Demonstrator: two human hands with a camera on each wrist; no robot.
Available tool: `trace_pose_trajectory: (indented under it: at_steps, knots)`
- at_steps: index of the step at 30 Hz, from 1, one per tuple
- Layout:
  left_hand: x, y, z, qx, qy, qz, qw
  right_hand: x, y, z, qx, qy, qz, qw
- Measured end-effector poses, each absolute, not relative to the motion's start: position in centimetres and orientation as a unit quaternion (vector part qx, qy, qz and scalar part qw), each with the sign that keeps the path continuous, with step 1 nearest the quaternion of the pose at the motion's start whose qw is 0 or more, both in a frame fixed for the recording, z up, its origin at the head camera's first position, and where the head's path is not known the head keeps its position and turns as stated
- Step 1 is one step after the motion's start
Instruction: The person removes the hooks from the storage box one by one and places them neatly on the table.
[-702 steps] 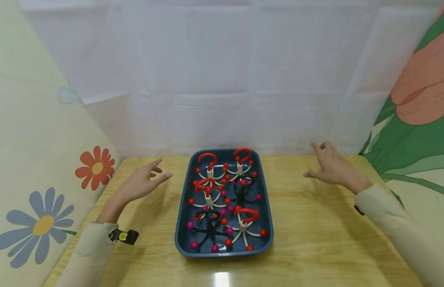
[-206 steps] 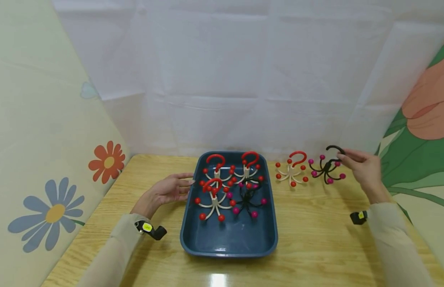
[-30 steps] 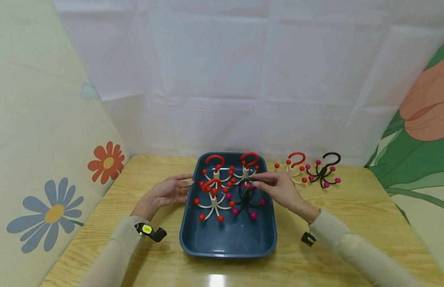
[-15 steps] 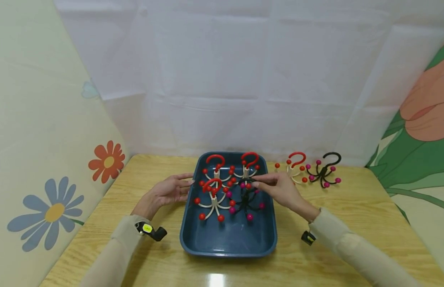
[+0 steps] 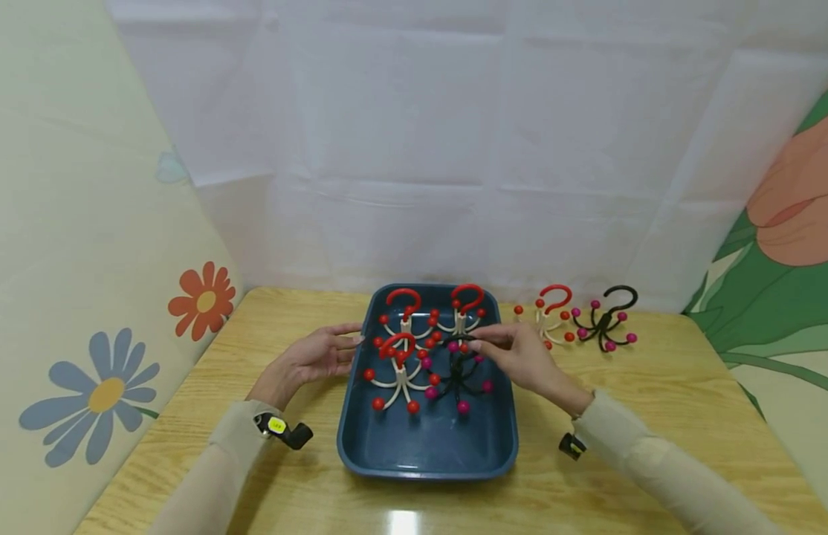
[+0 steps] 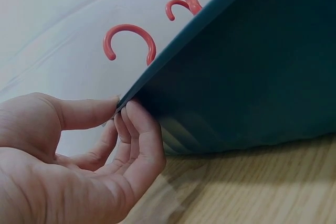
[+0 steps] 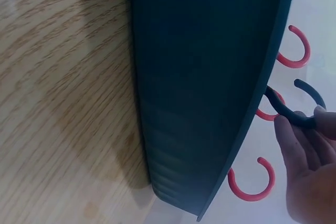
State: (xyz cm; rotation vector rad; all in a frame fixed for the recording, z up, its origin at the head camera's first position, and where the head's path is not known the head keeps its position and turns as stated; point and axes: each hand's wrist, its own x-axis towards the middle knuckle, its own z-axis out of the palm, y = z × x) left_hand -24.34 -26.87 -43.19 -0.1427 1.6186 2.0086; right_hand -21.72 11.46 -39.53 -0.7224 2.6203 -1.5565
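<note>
"What's up by the right wrist?"

"The right hand, pinching a smooth, curved black hook; red hooks show nearby."

"And by the left?"

"The left hand grips the rim of a smooth blue tray between thumb and fingers."

"From the head?"

"That hook tops a black hanger with magenta balls on bent arms, in the tray beside three red-hooked white hangers. There's a wood-grained table, a creased white sheet behind, flowered panels either side."

"Anything different?"

"All six hangers were in the tray at first; now a white one and another black one are on the table."
</note>
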Motion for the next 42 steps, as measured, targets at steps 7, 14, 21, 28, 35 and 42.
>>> trace_pose_trajectory:
  at_steps: [7,14,21,28,35,42]
  knots:
    - [-24.4,-26.8,-43.3,-0.052,0.597,0.751,0.276,-21.5,11.4,-39.2,-0.238,0.840,-0.487,-0.003]
    - [-24.5,-26.8,-43.2,-0.056,0.600,0.750,0.274,-21.5,11.6,-38.2,-0.228,0.836,-0.499,-0.017]
    - [-24.5,-26.8,-43.2,-0.058,0.605,0.746,0.273,-21.5,12.5,-37.2,-0.243,0.824,-0.511,-0.035]
    - [-24.4,-26.8,-43.2,-0.057,0.605,0.746,0.274,-21.2,13.9,-35.8,-0.224,0.835,-0.500,-0.058]
    - [-24.3,-26.8,-43.0,-0.056,0.603,0.747,0.274,-20.9,15.7,-34.4,-0.199,0.838,-0.505,-0.061]
    - [-24.3,-26.8,-43.1,-0.058,0.605,0.746,0.273,-20.6,17.6,-33.8,-0.194,0.831,-0.515,-0.073]
